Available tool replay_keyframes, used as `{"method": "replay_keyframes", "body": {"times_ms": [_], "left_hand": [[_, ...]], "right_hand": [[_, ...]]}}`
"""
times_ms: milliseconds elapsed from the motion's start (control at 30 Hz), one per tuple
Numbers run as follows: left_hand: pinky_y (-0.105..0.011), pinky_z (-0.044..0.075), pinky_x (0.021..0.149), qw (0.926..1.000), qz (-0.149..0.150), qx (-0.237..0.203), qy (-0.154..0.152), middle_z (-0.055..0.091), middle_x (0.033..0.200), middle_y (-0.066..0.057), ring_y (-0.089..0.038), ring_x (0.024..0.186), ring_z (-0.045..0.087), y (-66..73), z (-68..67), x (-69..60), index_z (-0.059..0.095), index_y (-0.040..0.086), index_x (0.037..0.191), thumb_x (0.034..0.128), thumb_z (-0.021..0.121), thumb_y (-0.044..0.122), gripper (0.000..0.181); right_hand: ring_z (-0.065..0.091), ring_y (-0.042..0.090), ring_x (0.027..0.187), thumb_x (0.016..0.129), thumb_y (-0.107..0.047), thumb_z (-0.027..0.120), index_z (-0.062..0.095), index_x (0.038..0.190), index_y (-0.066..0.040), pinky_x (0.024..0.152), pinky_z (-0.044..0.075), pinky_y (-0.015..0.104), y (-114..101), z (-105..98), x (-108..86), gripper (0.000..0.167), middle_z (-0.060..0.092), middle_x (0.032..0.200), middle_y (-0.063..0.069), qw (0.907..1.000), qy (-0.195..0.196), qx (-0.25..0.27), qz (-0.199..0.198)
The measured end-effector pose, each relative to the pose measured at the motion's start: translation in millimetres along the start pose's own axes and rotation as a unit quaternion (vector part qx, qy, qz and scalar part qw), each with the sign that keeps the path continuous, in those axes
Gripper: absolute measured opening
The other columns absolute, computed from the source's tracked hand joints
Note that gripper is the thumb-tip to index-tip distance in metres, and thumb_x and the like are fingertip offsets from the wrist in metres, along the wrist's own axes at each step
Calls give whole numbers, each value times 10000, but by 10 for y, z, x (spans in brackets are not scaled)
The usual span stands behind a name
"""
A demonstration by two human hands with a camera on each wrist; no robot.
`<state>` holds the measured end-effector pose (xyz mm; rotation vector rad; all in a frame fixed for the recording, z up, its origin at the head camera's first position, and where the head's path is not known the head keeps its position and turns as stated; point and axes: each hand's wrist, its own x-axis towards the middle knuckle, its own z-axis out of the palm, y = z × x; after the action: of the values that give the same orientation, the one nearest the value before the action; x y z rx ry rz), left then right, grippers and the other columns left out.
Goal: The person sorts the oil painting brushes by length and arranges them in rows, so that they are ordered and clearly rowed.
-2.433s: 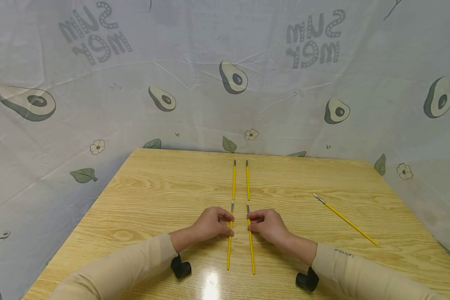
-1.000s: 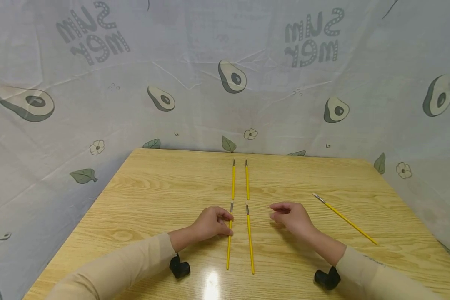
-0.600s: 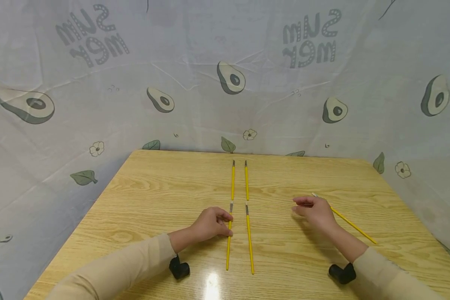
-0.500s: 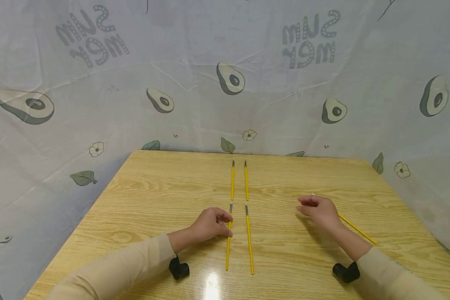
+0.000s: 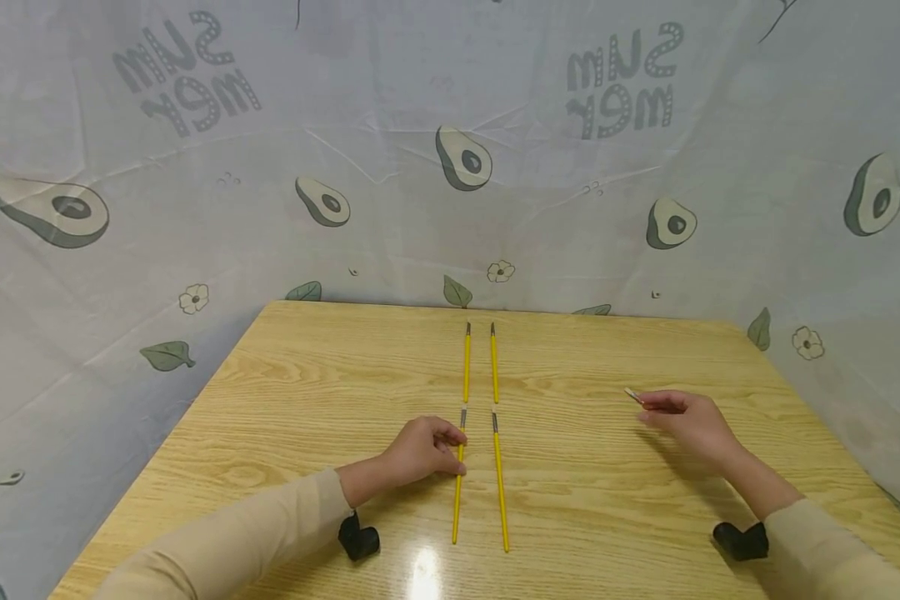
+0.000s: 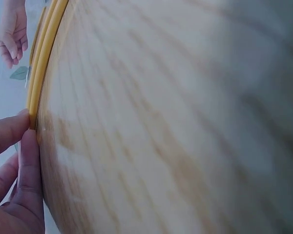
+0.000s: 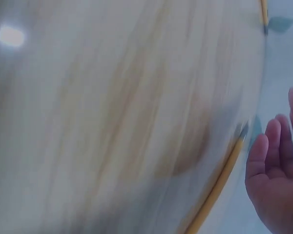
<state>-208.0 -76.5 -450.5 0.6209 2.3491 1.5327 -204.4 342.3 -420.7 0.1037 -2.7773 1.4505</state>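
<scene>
My left hand (image 5: 418,450) pinches the near-left yellow paintbrush (image 5: 457,508), which lies on the wooden table. In the left wrist view, the thumb and a finger meet at its yellow handle (image 6: 36,97). A second near paintbrush (image 5: 501,500) lies just to its right, untouched. Over at the right, my right hand (image 5: 690,423) hovers above a loose paintbrush (image 5: 632,395), hiding all but its pale tip in the head view. From the right wrist, that hand's loosely bent fingers (image 7: 258,155) appear apart from the slanted yellow handle (image 7: 219,187).
Beyond the near pair, two more yellow paintbrushes, a left one (image 5: 467,367) and a right one (image 5: 495,367), lie lengthwise in line with them. The wooden table (image 5: 307,367) ends at a hanging cloth (image 5: 390,100) printed with avocados.
My right hand has let go of the near-right paintbrush and moved rightward until it is over the loose one. My left hand has stayed at its paintbrush.
</scene>
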Motion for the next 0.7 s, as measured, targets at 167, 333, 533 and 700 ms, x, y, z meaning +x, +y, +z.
{"method": "replay_keyframes", "body": {"times_ms": [167, 333, 533, 700], "left_hand": [[-244, 519, 593, 10000, 7, -72, 28, 648, 923, -85, -132, 709, 615, 3, -1, -4, 698, -30, 1055, 752, 826, 19, 333], [-249, 516, 590, 9999, 1, -116, 65, 650, 924, -82, -135, 708, 614, -3, 5, 0, 702, -25, 1057, 748, 827, 13, 336], [-244, 516, 592, 9999, -25, -80, 60, 654, 899, -81, -122, 695, 613, -1, 3, 11, 703, -28, 1052, 746, 829, 13, 334], [-239, 514, 591, 10000, 6, -81, 59, 656, 895, -78, -115, 690, 611, -16, 2, 13, 703, -28, 1050, 747, 828, 13, 331]], "right_hand": [[584, -27, 892, 948, -227, 664, 546, 1300, 88, 770, 538, 251, 127, -150, 19, 487, 621, 1175, 230, 9998, -47, -198, 44], [566, -40, 905, 949, -241, 663, 532, 1319, 84, 754, 536, 248, 276, -263, 65, 509, 582, 1239, 251, 9993, -220, -283, -37], [572, -32, 912, 923, -201, 694, 520, 1316, 110, 752, 528, 220, 362, -329, 97, 530, 565, 1255, 275, 9992, -388, -60, 20], [612, 21, 887, 917, -167, 699, 517, 1299, 134, 738, 536, 238, 398, -361, 128, 519, 598, 1199, 260, 9987, -491, 23, 151]]}}
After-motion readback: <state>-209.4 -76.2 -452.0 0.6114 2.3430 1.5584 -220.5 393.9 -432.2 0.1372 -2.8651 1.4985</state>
